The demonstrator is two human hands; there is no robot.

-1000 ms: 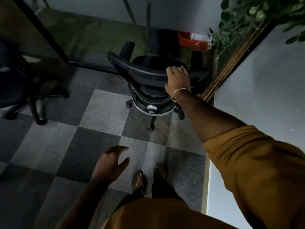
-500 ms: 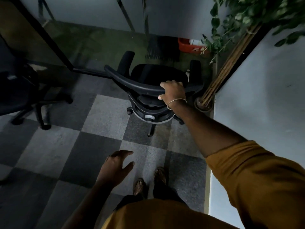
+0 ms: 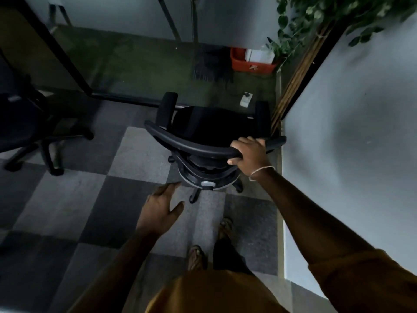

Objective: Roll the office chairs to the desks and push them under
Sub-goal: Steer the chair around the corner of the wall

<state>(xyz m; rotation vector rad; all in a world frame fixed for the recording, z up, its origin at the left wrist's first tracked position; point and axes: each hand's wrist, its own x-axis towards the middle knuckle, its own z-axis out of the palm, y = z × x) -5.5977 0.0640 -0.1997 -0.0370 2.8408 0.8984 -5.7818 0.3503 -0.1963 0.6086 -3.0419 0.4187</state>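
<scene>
A black office chair [image 3: 203, 127] on castors stands in front of me, its seat facing away, close to the white wall on the right. My right hand [image 3: 248, 152] grips the right part of its curved top backrest rail. My left hand [image 3: 161, 207] hovers open over the carpet, just left of and below the chair's base, touching nothing. A second black chair [image 3: 24, 123] stands at the left edge, partly out of view. A dark desk frame [image 3: 74, 71] with slanted black legs rises behind both chairs.
A white partition wall [image 3: 352, 136] runs along the right, with a bamboo-like pole and leafy plant [image 3: 320, 16] at its far end. A red bin [image 3: 250, 62] and a small white item lie on the green floor beyond. Checkered grey carpet tiles [image 3: 67, 199] spread under my feet.
The chair has come closer to me and lower in view, with my right hand still gripping its backrest rail. My left hand has risen a little toward the chair's base.
</scene>
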